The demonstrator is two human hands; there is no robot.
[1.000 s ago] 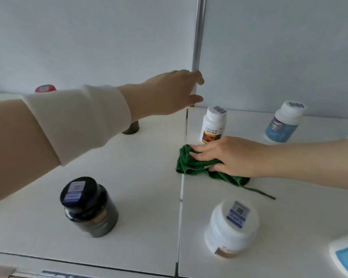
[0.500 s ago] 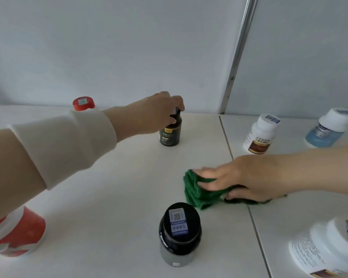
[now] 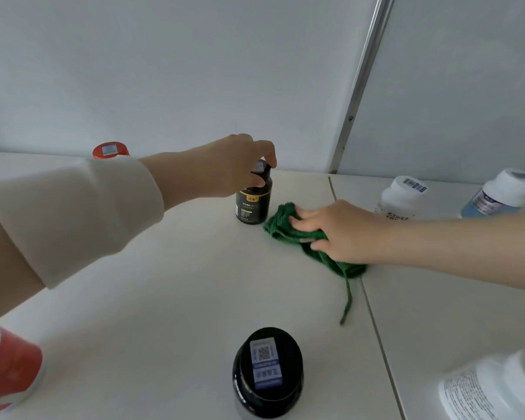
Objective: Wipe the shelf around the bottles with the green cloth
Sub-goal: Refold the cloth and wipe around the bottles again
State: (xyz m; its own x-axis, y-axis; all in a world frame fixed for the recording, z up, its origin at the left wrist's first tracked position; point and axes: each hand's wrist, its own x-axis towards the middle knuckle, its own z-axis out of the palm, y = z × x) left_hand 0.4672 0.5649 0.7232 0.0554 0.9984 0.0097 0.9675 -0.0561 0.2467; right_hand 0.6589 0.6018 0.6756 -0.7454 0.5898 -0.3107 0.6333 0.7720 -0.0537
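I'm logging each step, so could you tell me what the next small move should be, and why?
Probably lift the small black bottle: the left hand grips its cap, and the right hand presses the green cloth beside its base, ready to wipe underneath.

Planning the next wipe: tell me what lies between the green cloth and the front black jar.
Head view: bare shelf only between green cloth and black jar.

Pale grey wall panels (image 3: 164,71); vertical metal strip (image 3: 364,71) between them; soft, even light.

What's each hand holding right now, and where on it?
Left hand grips the small black bottle by its cap. Right hand presses the green cloth flat.
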